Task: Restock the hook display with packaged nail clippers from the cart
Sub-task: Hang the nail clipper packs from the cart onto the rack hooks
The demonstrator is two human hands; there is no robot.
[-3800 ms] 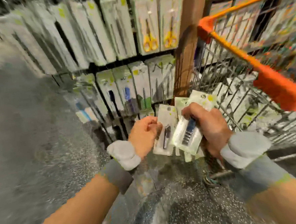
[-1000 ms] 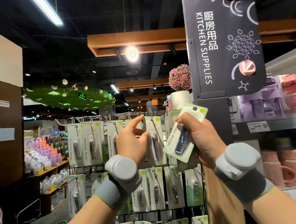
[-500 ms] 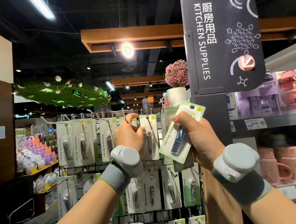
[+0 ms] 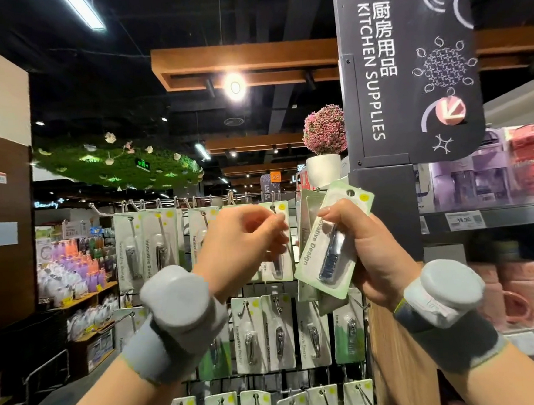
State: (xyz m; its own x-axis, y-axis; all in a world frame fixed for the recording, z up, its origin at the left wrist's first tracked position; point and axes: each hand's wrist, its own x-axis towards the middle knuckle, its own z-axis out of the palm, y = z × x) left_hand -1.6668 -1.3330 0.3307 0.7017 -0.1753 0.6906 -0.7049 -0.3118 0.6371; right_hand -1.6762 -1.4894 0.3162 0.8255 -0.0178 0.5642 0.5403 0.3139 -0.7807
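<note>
Since half a second ago the left hand (image 4: 243, 245) has slid rightward along the top row of the hook display (image 4: 196, 204), from the middle packs to the pack hanging at the right end of that row, and it shows with some motion blur. Its fingers (image 4: 272, 225) are curled at the upper part of that hanging nail clipper pack (image 4: 278, 264), close under the hook; whether they actually pinch the card or only touch it cannot be told through the blur. The right hand (image 4: 370, 252) stays raised just to the right, gripping a small fan of packaged nail clippers (image 4: 329, 255), thumb across the front card and the other fingers wrapped behind; the front pack is tilted, its top corner leaning right, and shows a dark blue clipper under a clear blister. At least one more card sticks out behind it. Below the hands, further rows of clipper packs (image 4: 279, 334) hang on the wire grid. A wooden post (image 4: 399, 351) stands directly right of the display, with a dark "KITCHEN SUPPLIES" sign (image 4: 408, 66) above. Both wrists carry grey bands with rounded pods. A shelf with a price tag (image 4: 464, 220) lies to the far right.
</note>
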